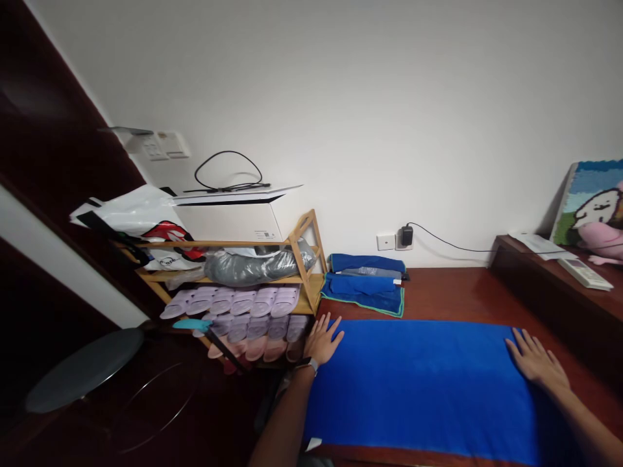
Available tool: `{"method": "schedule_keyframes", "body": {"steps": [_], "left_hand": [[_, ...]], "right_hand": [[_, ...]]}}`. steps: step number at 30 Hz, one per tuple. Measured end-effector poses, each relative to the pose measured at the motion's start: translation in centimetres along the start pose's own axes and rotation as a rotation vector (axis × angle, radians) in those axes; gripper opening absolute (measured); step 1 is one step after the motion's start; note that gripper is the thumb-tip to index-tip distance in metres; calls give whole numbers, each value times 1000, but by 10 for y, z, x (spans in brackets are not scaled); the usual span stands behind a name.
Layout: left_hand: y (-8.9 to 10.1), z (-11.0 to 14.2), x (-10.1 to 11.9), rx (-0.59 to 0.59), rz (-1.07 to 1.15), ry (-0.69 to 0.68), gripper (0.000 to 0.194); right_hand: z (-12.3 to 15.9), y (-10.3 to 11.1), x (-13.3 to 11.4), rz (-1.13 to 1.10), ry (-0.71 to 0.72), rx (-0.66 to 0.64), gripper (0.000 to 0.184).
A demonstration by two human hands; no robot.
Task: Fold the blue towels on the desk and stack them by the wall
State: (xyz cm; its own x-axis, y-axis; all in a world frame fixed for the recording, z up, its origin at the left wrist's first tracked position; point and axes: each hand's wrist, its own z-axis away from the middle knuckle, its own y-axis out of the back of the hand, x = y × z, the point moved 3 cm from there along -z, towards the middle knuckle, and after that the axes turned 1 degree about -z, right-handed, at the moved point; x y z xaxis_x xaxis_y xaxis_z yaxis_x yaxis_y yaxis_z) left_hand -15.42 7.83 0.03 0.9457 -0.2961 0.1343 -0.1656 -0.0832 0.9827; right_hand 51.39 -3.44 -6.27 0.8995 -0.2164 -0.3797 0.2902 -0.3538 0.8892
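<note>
A bright blue towel (423, 389) lies spread flat on the reddish-brown wooden table (452, 292), with a small white tag at its near left corner. My left hand (324, 340), a watch on its wrist, rests with fingers spread on the towel's far left corner. On the far right corner lies my right hand (535, 360), its fingers also stretched out. Neither hand grips the cloth. Behind the towel, by the wall, are folded blue cloths (363, 292), one edged in green.
Left of the table stands a wooden rack (311, 253) with several slippers (243, 301) and a white box (228, 220) on top. A round stool (87, 370) is at far left. On the raised ledge at right lies a remote control (584, 274); a black cable runs there from an adapter (406, 236).
</note>
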Motion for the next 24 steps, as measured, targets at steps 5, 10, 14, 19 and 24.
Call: {"method": "schedule_keyframes", "body": {"steps": [5, 10, 14, 19, 24], "left_hand": [[1, -1, 1, -26, 1, 21, 59], [3, -1, 3, -39, 9, 36, 65], [4, 1, 4, -37, 11, 25, 64], [7, 2, 6, -45, 2, 34, 63], [8, 2, 6, -34, -14, 32, 62]], "right_hand": [[2, -4, 4, -105, -174, -21, 88], [-2, 15, -12, -63, -232, -105, 86], [-16, 44, -55, 153, -247, -213, 72], [-13, 19, -208, 239, 48, -198, 74], [45, -51, -378, 24, 447, -420, 77]]}}
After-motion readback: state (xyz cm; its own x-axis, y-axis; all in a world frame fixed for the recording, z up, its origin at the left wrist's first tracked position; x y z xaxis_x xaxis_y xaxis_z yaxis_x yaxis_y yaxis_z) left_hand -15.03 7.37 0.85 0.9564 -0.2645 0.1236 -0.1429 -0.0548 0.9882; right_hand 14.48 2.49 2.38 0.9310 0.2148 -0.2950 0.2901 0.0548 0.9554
